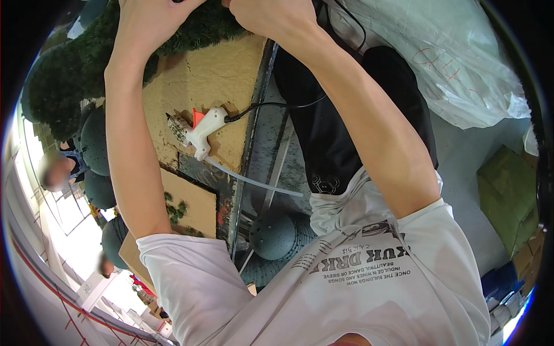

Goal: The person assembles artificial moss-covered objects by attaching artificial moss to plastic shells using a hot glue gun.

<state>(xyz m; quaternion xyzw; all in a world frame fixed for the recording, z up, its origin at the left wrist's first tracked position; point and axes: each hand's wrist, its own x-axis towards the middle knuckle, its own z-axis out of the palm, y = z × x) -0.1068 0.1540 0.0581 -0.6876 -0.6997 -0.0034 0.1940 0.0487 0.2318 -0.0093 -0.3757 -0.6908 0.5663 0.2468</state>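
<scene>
My left hand (pixel 151 24) reaches to the upper edge of the head view, beside dark green artificial foliage (pixel 202 30). Across from it, my right hand (pixel 276 18) is bent inward over the same foliage. The fingers of both hands are mostly cut off by the frame, so whatever they hold is hidden. Below them, between my forearms, a white glue gun (pixel 203 134) with an orange trigger lies on a tan board (pixel 231 75). A translucent glue stick (pixel 254 183) sticks out of its back end, and a black cord (pixel 277 105) runs off to the right.
Dark rounded perforated pots or domes (pixel 271 236) are stacked below the table edge; more stand at left. A large white plastic bag (pixel 444 57) fills the upper right, above a green sack (pixel 508 196). A smaller tan board (pixel 190 202) lies nearby. Two people are at far left.
</scene>
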